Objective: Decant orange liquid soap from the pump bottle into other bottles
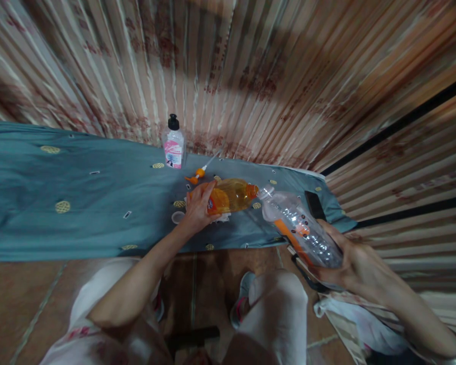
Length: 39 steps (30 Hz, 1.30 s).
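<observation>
My left hand (201, 205) grips the base end of an orange bottle (233, 195), which lies on its side in the air with its mouth toward the right. Wrapped around the lower part of a large clear plastic bottle (296, 223) with an orange label is my right hand (342, 258). That bottle tilts, its neck up and to the left. The two mouths meet or nearly meet; I cannot tell whether they touch. Behind the orange bottle an orange pump top (198, 175) with a thin tube lies on the cloth.
A clear bottle with a black cap and pink label (174, 147) stands at the back of the blue-green cloth (99, 203). A dark flat object (314, 204) lies at the right. A small white ring (178, 217) is near my left wrist. Pleated curtains (213, 76) hang behind.
</observation>
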Each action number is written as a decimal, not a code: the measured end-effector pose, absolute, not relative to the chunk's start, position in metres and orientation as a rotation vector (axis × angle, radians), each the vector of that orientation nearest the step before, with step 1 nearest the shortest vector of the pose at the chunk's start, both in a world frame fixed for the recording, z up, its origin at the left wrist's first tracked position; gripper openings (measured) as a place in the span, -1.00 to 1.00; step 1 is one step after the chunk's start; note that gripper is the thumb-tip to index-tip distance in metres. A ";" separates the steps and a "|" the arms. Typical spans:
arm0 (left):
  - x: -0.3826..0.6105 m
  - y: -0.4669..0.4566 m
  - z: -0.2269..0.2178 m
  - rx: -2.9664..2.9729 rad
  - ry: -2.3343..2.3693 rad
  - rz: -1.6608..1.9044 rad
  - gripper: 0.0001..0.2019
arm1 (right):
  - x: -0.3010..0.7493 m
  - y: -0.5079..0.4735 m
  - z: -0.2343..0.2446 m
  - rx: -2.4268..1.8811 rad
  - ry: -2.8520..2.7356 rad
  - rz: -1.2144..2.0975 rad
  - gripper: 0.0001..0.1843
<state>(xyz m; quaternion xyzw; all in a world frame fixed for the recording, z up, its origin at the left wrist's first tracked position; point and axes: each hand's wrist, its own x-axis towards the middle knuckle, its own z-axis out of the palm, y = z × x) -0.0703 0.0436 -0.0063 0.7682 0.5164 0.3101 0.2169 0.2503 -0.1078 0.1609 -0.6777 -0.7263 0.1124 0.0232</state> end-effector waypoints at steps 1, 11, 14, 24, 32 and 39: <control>-0.070 0.044 -0.007 2.127 1.430 0.857 -0.01 | 0.250 -0.108 0.161 -2.102 -2.253 0.345 -0.10; -0.070 0.043 -0.007 2.123 1.445 0.856 0.01 | 0.250 -0.108 0.162 -2.072 -2.255 0.363 -0.13; -0.071 0.043 -0.006 2.128 1.434 0.850 -0.01 | 0.250 -0.108 0.163 -2.062 -2.261 0.396 -0.15; -0.070 0.047 -0.013 2.162 1.440 0.876 0.01 | 0.254 -0.109 0.159 -2.176 -2.204 0.336 0.04; -0.070 0.047 -0.013 2.172 1.447 0.867 0.02 | 0.259 -0.109 0.156 -2.164 -2.216 0.359 0.05; -0.070 0.046 -0.011 2.189 1.437 0.870 0.02 | 0.260 -0.109 0.157 -2.129 -2.256 0.342 0.00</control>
